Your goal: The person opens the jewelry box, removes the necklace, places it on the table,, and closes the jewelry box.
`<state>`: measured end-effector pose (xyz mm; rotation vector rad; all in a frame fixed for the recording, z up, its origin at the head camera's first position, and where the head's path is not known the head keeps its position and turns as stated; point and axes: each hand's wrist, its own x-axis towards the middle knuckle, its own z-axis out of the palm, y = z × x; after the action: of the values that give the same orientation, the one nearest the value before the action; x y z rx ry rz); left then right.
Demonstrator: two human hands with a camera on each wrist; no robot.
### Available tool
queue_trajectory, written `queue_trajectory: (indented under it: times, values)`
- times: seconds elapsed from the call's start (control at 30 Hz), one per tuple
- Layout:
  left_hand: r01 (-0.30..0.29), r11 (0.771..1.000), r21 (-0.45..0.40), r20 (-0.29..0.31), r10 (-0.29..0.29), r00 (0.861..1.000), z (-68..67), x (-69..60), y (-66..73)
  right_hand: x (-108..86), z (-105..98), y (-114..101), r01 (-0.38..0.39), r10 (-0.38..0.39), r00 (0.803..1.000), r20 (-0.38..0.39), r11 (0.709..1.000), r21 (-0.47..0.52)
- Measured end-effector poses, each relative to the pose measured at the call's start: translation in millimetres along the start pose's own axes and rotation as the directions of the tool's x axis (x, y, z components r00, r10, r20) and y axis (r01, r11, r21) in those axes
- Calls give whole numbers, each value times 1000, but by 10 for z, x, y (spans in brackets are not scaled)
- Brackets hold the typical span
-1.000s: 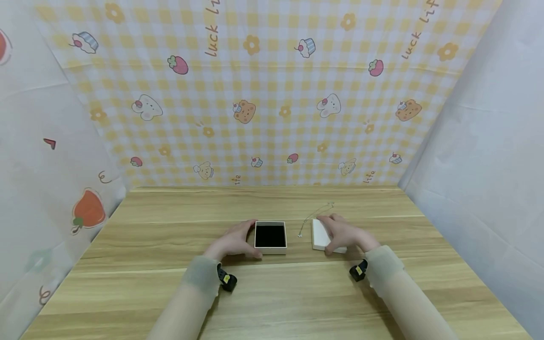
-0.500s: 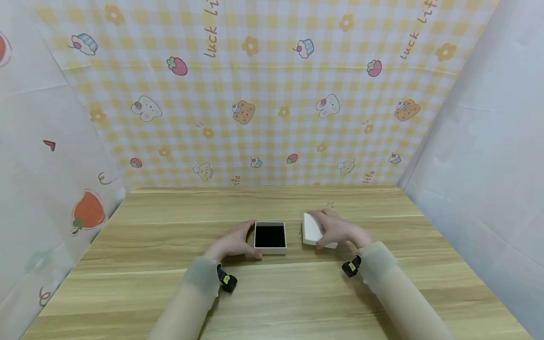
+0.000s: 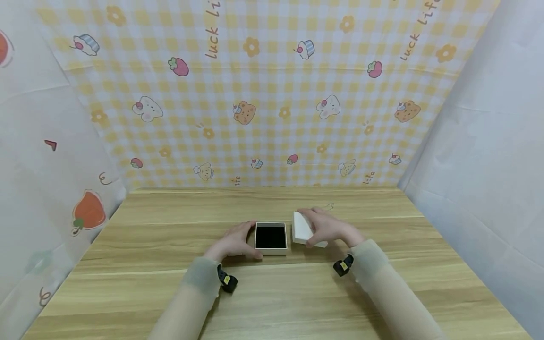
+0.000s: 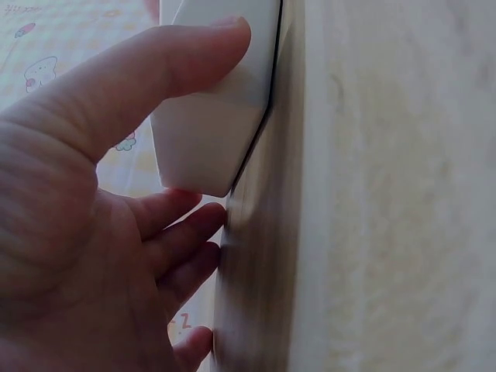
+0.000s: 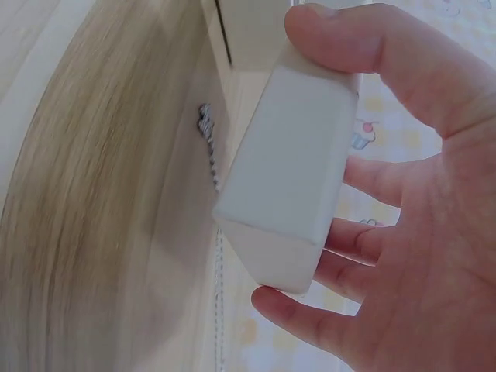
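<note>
A small white box [image 3: 274, 252] with a black inside lies uncovered on the table. My left hand [image 3: 233, 242] grips it from the left, thumb on the near side and fingers at the far side. In the right wrist view, my right hand [image 5: 418, 194] holds a white box lid [image 5: 287, 147] between thumb and fingers. The lid is tilted and raised off the table, just right of the box and apart from it. Beneath it lies a thin silver chain necklace [image 5: 206, 128]. Only the necklace's far end [image 3: 330, 206] shows in the head view; lid and hand hide the rest.
The wood-grain table [image 3: 272, 293] ends at a yellow checked cloth backdrop [image 3: 272, 137]. White cloth hangs at both sides. Each wrist carries a small black camera, such as the left wrist's camera [image 3: 228, 282].
My right hand has lifted the lid and carried it leftward, over the necklace and close to the box. The left hand and the box have stayed in place.
</note>
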<state>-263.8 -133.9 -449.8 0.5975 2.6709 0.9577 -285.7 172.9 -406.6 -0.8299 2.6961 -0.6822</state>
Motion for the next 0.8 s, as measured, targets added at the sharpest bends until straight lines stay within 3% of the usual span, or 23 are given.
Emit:
queue_trajectory:
  times: [0.8]
  values:
    - [13, 1000, -12, -7, -13, 1000, 2, -3, 6, 99, 40, -205, 50, -50, 999, 13, 999, -6]
